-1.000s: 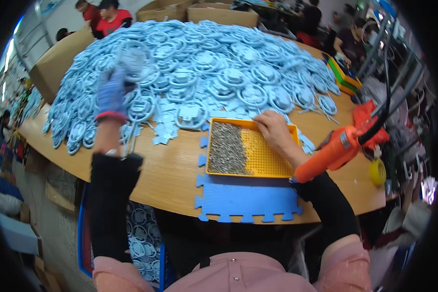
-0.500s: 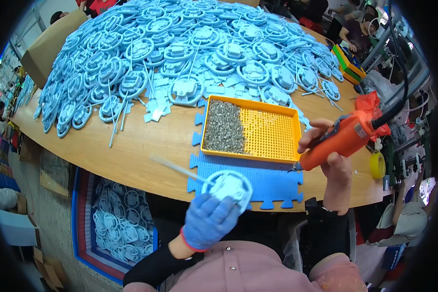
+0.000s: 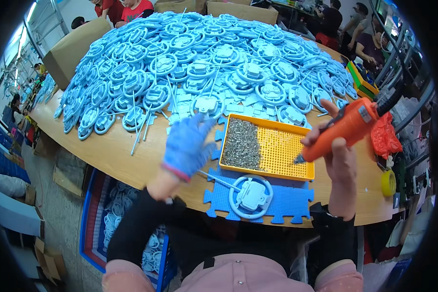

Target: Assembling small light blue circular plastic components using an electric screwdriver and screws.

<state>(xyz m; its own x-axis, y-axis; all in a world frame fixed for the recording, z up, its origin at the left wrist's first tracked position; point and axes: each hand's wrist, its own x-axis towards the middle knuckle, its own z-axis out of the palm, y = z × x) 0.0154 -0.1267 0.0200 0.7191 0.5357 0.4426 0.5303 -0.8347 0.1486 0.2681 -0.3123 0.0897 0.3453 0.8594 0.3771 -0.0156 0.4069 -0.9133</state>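
Note:
My left hand, in a blue glove, reaches over the table at the near edge of the pile, fingers stretched and apart, with nothing visible in it. My bare right hand grips an orange electric screwdriver, whose tip points down-left over the yellow tray. A light blue ring-shaped plastic part, like a small steering wheel with a thin stem, lies on the blue foam mat in front of me. Behind the mat stands the yellow perforated tray, its left side heaped with small metal screws.
A large pile of similar light blue parts covers the far table, with small flat squares at its near edge. Yellow tape and a red plastic bag lie at right. A blue-rimmed crate of parts stands below left. Other people sit beyond.
My left hand has let go of the ring-shaped part, now lying on the mat, and moved up toward the pile. The right hand keeps the screwdriver. The view has shifted.

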